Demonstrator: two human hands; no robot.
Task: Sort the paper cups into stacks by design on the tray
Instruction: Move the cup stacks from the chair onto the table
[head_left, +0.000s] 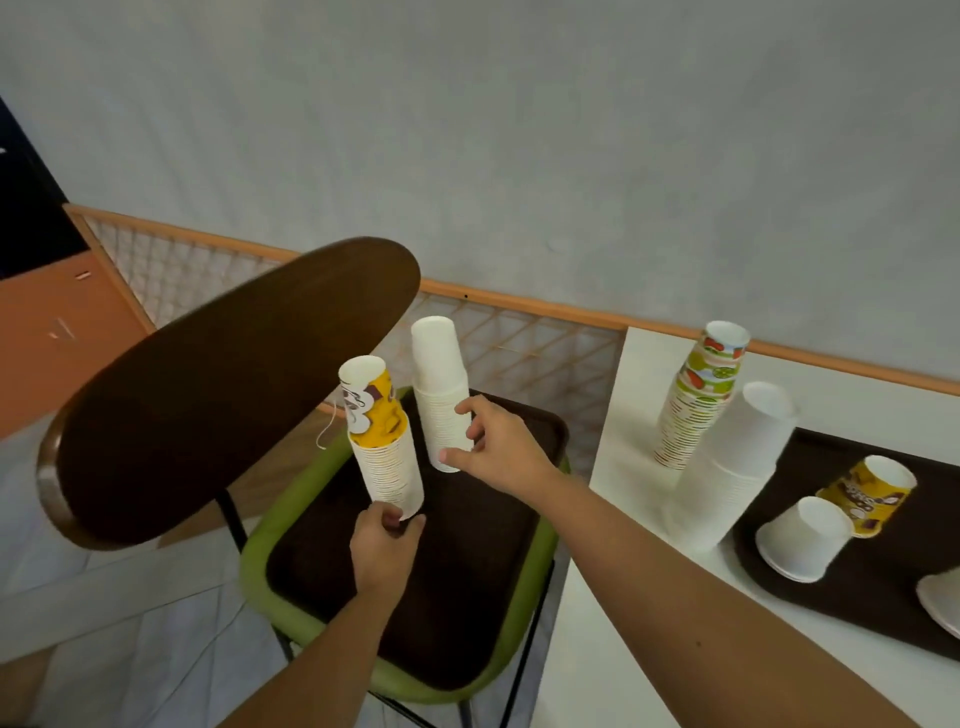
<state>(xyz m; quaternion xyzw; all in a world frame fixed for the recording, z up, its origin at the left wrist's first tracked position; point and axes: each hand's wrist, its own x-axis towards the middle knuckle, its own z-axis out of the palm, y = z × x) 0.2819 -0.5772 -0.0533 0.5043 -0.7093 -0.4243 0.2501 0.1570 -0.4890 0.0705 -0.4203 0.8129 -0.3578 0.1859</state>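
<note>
Head view: a brown tray (467, 597) lies on the green seat of a chair (223, 384), and two cup stacks stand over it. The left hand (384, 553) pinches the base of the yellow stack (387, 457), whose top cups show a yellow and brown print. This stack leans, its top tipped to the left. I cannot tell whether its base touches the tray or is just above it. The right hand (498, 444) curls thumb and fingers around the lower part of the white stack (441, 395), which stands nearly upright at the back of the tray, just beside the yellow one.

To the right, a white surface (639, 374) carries a fruit stack (696, 405) and a tall white stack (727, 483), close together. Beside them is a second tray (872, 597) holding a yellow cup (865, 493) on its side and an upturned white cup (805, 538). Part of another white item shows at the frame edge.

By my reading, the step in hand is seating the two stacks side by side on the chair tray, each design apart. The next move probably calls for righting the yellow stack, setting it flat, and easing both grips off slowly. Tall paper stacks topple easily, and the loose cups on the second tray are not yet sorted.
</note>
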